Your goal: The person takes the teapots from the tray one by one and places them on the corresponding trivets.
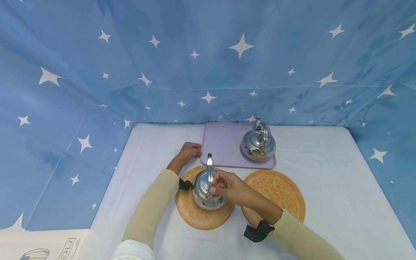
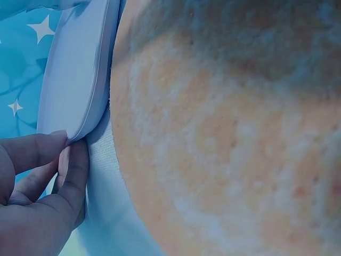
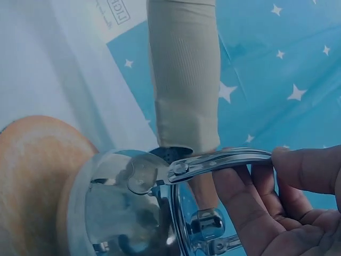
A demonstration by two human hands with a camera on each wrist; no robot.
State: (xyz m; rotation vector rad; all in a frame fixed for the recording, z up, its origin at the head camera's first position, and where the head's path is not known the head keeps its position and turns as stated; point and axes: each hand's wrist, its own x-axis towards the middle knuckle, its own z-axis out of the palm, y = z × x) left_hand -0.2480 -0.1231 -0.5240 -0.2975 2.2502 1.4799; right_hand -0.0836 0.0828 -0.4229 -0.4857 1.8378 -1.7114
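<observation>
A shiny metal kettle (image 1: 207,193) is over the left round orange mat (image 1: 203,220); whether its base touches the mat I cannot tell. My right hand (image 1: 231,188) grips the kettle's upright handle (image 3: 229,159) between thumb and fingers. With thumb and fingers, my left hand (image 2: 45,184) pinches the near-left corner of a lilac tray (image 1: 224,144). A second metal kettle (image 1: 256,146) stands on the tray's right side, its handle upright.
Another round orange mat (image 1: 276,191) lies to the right, partly under my right forearm. A white cloth (image 1: 331,187) covers the table. Behind it hangs a blue curtain with white stars (image 1: 240,46). Printed pale fabric (image 1: 48,249) shows at lower left.
</observation>
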